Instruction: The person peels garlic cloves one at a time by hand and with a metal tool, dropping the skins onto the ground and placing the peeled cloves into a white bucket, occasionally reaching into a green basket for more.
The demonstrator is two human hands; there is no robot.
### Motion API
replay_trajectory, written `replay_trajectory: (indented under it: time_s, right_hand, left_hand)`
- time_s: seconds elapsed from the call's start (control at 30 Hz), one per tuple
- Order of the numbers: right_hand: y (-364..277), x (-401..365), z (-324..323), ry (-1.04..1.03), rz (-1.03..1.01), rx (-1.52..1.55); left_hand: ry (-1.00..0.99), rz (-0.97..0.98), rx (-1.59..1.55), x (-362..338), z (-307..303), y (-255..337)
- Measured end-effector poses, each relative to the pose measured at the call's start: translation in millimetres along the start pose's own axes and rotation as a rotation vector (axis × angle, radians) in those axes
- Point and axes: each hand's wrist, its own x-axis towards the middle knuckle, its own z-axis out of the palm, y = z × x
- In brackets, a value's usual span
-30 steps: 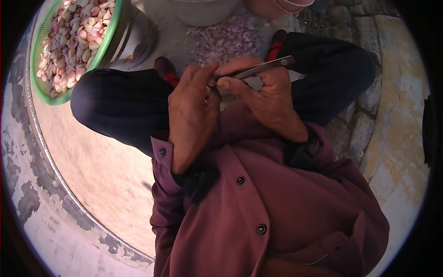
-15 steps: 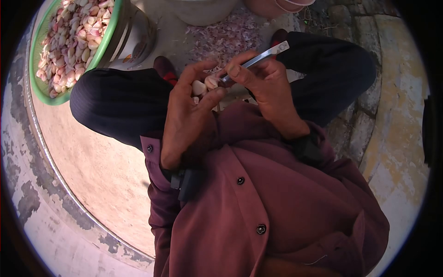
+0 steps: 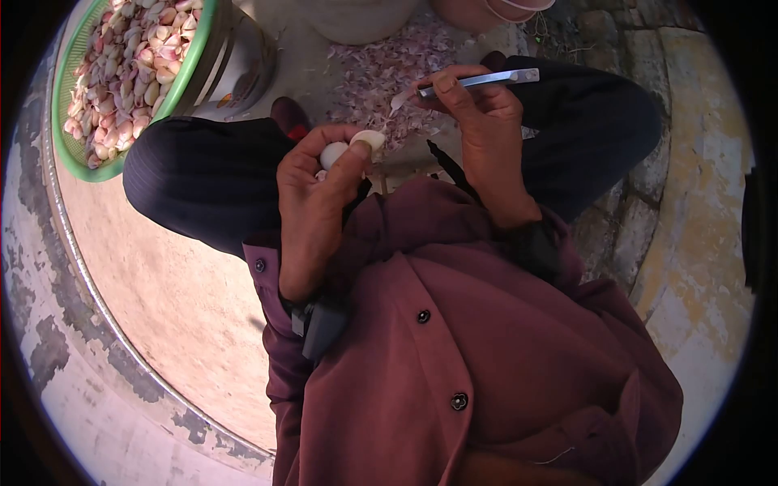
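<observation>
Garlic cloves (image 3: 369, 141) are held in my left hand (image 3: 318, 194); one pale, peeled clove is pinched between thumb and forefinger, and another white one lies against the fingers. Up and to the right, my right hand (image 3: 489, 138) is closed on a small metal knife (image 3: 502, 78), its handle pointing right. A thin piece of skin (image 3: 399, 100) hangs at the knife's left end, apart from the cloves. Below and beyond both hands, loose garlic skins (image 3: 381, 65) are scattered on the ground.
A green basket (image 3: 203, 57) full of unpeeled cloves stands at upper left on a bucket (image 3: 247, 69). Two more containers, a pale one (image 3: 356, 20) and a pinkish one (image 3: 462, 14), are at the top edge. My bent knees flank the hands.
My right hand has moved up and right with the knife, away from the cloves. My left hand has shifted slightly left and down, and its pinched clove now shows a pale surface.
</observation>
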Motion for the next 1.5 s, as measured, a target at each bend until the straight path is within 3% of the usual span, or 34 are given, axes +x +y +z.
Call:
replay_trajectory:
  time_s: [0.1, 0.2, 0.27, 0.37, 0.6, 0.77, 0.97, 1.07, 1.27, 1.5]
  right_hand:
    - [0.6, 2.1, -8.6, 0.122, -0.12, -0.074]
    - [-11.9, -9.7, 0.5, -0.032, -0.035, -0.282]
    - [-11.3, -15.8, 6.3, -0.161, 0.003, -0.167]
    - [-10.7, -18.8, 8.2, -0.135, 0.068, -0.044]
    - [-13.7, -22.2, 3.9, -0.165, 0.069, -0.084]
    - [-12.7, -19.3, 4.0, -0.142, -0.083, -0.231]
    - [-19.9, -20.0, 14.7, -0.128, -0.118, -0.09]
    - [-17.3, -15.6, 9.6, -0.121, -0.189, -0.187]
    - [-16.2, -17.7, 11.2, -0.137, -0.121, -0.159]
    - [-11.5, -15.3, 6.9, -0.159, -0.01, -0.047]
  left_hand:
    - [0.006, -0.013, -0.041, -1.9, 0.0, -0.8]
    - [0.017, -0.016, -0.05, -1.1, 1.5, -1.7]
    - [-0.01, -0.012, 0.009, -2.0, 4.3, 0.0]
    - [-0.016, 0.025, 0.105, -4.1, 10.0, 2.0]
    - [-0.114, -0.007, 0.158, -8.4, 9.8, 6.5]
    - [-0.188, -0.042, 0.078, -11.3, 13.1, 7.9]
    - [-0.127, -0.17, -0.229, -1.5, 11.7, -7.7]
    - [-0.15, -0.062, -0.233, -1.5, 16.8, -9.7]
    - [-0.039, 0.022, -0.072, 1.8, 22.3, -9.1]
    - [-0.141, -0.011, -0.169, 5.1, 13.0, -16.4]
